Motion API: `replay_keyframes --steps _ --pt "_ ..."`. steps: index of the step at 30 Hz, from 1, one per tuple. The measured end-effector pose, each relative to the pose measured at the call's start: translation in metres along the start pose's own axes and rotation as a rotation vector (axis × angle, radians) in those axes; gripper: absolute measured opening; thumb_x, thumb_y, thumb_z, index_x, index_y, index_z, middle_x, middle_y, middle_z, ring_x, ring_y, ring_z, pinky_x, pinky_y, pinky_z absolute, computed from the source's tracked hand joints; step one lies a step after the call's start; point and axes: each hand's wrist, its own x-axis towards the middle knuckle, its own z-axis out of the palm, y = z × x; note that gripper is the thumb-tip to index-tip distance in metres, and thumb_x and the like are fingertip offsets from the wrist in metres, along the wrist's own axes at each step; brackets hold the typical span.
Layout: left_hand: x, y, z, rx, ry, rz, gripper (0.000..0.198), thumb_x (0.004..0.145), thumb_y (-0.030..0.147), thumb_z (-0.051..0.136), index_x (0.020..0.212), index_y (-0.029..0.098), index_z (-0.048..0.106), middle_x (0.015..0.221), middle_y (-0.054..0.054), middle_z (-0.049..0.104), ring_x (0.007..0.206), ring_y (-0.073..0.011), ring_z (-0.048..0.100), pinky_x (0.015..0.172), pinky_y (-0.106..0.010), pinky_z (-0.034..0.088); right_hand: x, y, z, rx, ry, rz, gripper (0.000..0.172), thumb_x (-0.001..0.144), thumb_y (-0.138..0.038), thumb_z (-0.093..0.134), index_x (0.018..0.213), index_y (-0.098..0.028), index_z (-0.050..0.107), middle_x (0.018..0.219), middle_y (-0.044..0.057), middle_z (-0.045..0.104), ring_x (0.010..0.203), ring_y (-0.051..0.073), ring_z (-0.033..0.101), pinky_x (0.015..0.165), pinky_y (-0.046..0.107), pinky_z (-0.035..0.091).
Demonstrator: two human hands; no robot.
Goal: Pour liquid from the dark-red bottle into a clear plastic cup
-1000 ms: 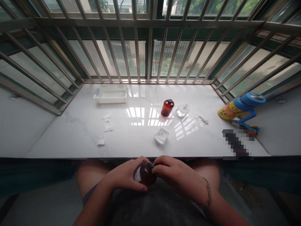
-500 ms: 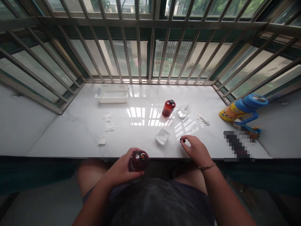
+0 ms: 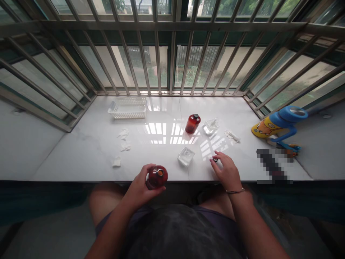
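My left hand [image 3: 141, 185] is wrapped around an uncapped reddish-brown bottle [image 3: 156, 176] at the counter's front edge. The bottle tilts, and its round mouth faces up toward me. On the right, the thumb and forefinger of my right hand [image 3: 225, 169] are around a small black cap [image 3: 215, 159], low over the white counter. Whether the cap rests on the surface I cannot tell. Left of that hand stands a clear square glass container [image 3: 185, 156]. A second reddish-brown bottle [image 3: 192, 124], with a dark cap on, stands farther back beside another clear glass container [image 3: 210, 127].
A white perforated basket [image 3: 127, 109] lies at the back left. Crumpled white tissue pieces [image 3: 124, 135] lie on the left, and another tissue [image 3: 232, 136] on the right. A blue and yellow flask [image 3: 277, 122] stands far right, near a blurred-out dark object [image 3: 272, 167]. Window bars line the back.
My right hand has shifted slightly right with the black cap, its fingers a little more spread. My left hand has raised the bottle slightly and moved it a bit left.
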Motion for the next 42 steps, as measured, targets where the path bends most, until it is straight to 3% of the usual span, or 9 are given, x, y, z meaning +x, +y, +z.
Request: replay_keyframes --steps 3,9,15,20,24,29,32,36,42 --pt "0.0 -0.002 0.004 0.009 0.035 -0.004 0.077 0.072 0.046 0.096 0.133 0.029 0.051 0.126 -0.005 0.072 0.114 -0.0281 0.075 0.099 -0.042 0.062 0.002 -0.03 0.006 0.136 -0.035 0.003 0.032 0.102 -0.044 0.068 0.128 -0.027 0.068 0.142 0.012 0.072 0.132 0.032 0.068 0.116 0.053 0.054" --pt "0.002 -0.004 0.008 -0.001 0.081 0.015 0.078 0.072 0.049 0.095 0.133 0.028 0.051 0.13 -0.007 0.069 0.117 -0.029 0.073 0.102 -0.045 0.061 0.003 -0.066 0.041 0.405 -0.277 0.133 0.086 0.089 -0.056 0.082 0.161 -0.028 0.046 0.162 0.013 0.056 0.147 0.036 0.057 0.123 0.057 0.049" --pt "-0.001 -0.013 0.006 -0.067 0.036 -0.039 0.091 0.065 0.056 0.1 0.133 0.028 0.047 0.126 -0.008 0.072 0.115 -0.0329 0.073 0.104 -0.051 0.058 0.003 -0.078 0.063 0.464 -0.167 0.268 0.075 0.087 -0.054 0.083 0.151 -0.026 0.055 0.149 0.014 0.063 0.132 0.035 0.065 0.113 0.056 0.056" --pt "-0.001 -0.029 0.01 -0.151 0.055 -0.033 0.098 0.065 0.066 0.097 0.14 0.028 0.047 0.137 -0.013 0.069 0.126 -0.0374 0.07 0.109 -0.053 0.054 0.0 -0.084 0.063 0.396 -0.146 0.249 0.084 0.08 -0.056 0.09 0.149 -0.022 0.056 0.134 0.016 0.063 0.115 0.034 0.068 0.1 0.054 0.062" --pt "0.0 -0.033 0.013 -0.155 0.073 0.0 0.096 0.072 0.071 0.089 0.146 0.024 0.05 0.139 -0.016 0.069 0.124 -0.0378 0.071 0.11 -0.055 0.054 0.002 -0.084 0.065 0.397 -0.145 0.201 0.093 0.075 -0.055 0.094 0.152 -0.022 0.052 0.142 0.018 0.059 0.132 0.038 0.061 0.113 0.059 0.056" --pt "0.0 -0.03 0.015 -0.129 0.112 -0.039 0.095 0.079 0.063 0.088 0.153 0.023 0.044 0.149 -0.019 0.062 0.132 -0.0369 0.067 0.116 -0.056 0.051 0.005 -0.089 0.072 0.456 -0.175 0.188 0.108 0.076 -0.057 0.093 0.163 -0.023 0.038 0.164 0.019 0.049 0.152 0.039 0.049 0.129 0.06 0.04" --pt "0.0 -0.029 0.018 -0.124 0.125 -0.035 0.094 0.079 0.057 0.09 0.155 0.025 0.043 0.153 -0.018 0.059 0.137 -0.0363 0.065 0.117 -0.057 0.051 0.007 -0.095 0.077 0.485 -0.181 0.214 0.104 0.079 -0.056 0.091 0.163 -0.024 0.037 0.164 0.017 0.05 0.151 0.037 0.052 0.128 0.057 0.042" --pt "0.005 -0.023 0.024 -0.065 0.229 -0.011 0.091 0.073 0.051 0.096 0.148 0.027 0.049 0.15 -0.013 0.062 0.134 -0.0342 0.067 0.115 -0.054 0.054 0.008 -0.099 0.08 0.496 -0.135 0.245 0.096 0.08 -0.054 0.09 0.159 -0.025 0.042 0.16 0.015 0.056 0.147 0.036 0.057 0.125 0.056 0.047" --pt "0.023 -0.016 0.033 -0.052 0.324 0.052 0.078 0.072 0.044 0.096 0.136 0.028 0.055 0.139 -0.008 0.067 0.127 -0.03 0.069 0.113 -0.049 0.055 0.007 -0.099 0.081 0.489 -0.108 0.25 0.098 0.075 -0.057 0.092 0.155 -0.024 0.046 0.156 0.016 0.06 0.144 0.038 0.059 0.123 0.058 0.048"
